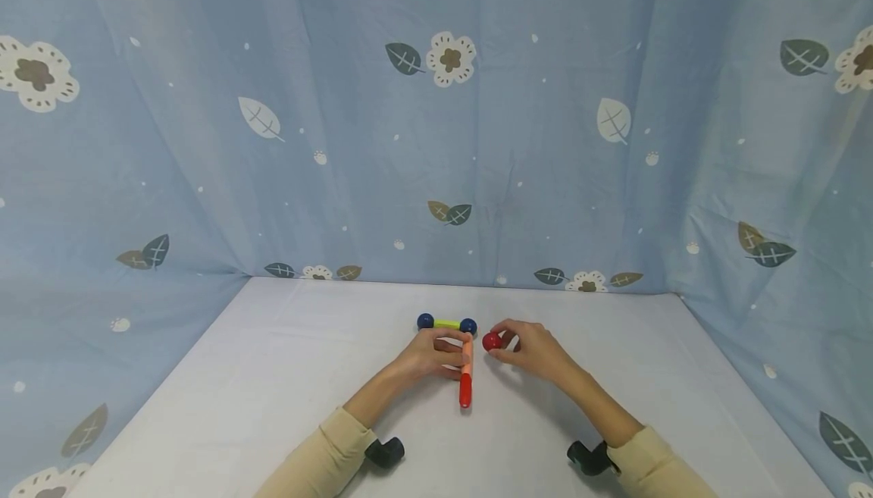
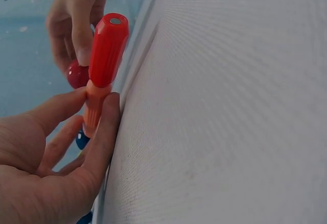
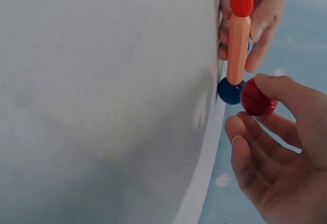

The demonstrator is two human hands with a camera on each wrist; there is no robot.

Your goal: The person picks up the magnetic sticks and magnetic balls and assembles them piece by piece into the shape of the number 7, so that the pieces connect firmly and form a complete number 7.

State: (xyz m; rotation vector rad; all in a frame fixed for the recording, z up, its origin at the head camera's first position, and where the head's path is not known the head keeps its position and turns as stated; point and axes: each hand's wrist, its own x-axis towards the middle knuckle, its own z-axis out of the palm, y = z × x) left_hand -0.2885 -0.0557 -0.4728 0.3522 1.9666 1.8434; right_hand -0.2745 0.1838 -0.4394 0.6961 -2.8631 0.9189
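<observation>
A rod (image 1: pixel 466 374) with an orange half and a red half lies on the white table (image 1: pixel 273 377), its orange end meeting a blue ball (image 1: pixel 467 325). A yellow-green rod (image 1: pixel 446 324) joins that ball to a second blue ball (image 1: pixel 425 321). My left hand (image 1: pixel 436 354) pinches the orange part of the rod (image 2: pixel 94 106) between thumb and fingers. My right hand (image 1: pixel 528 346) pinches a red ball (image 1: pixel 492 342) just right of the rod; in the right wrist view the red ball (image 3: pixel 257 99) sits close beside the blue ball (image 3: pixel 230 91).
A blue curtain (image 1: pixel 436 119) with flower and leaf prints closes the table in at the back and on both sides. Black wrist camera mounts (image 1: pixel 385 452) sit at both cream sleeves.
</observation>
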